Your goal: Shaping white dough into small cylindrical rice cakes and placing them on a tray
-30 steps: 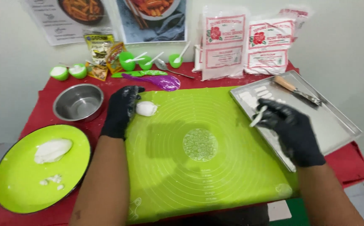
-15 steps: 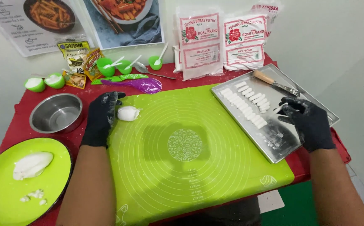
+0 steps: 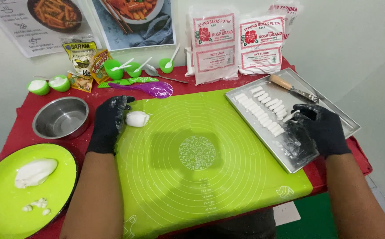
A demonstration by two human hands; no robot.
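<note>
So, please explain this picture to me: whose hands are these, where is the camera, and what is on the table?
The camera sits on a person's head and looks down at their own hands, both in black gloves. The left hand rests beside a white dough lump on the green mat. The right hand holds a small white dough piece over the metal tray, which carries rows of cut pieces and a knife. Nearby stand a steel bowl and a green plate with more dough.

White dough lump [image 3: 137, 118] on green mat [image 3: 210, 163].
</note>
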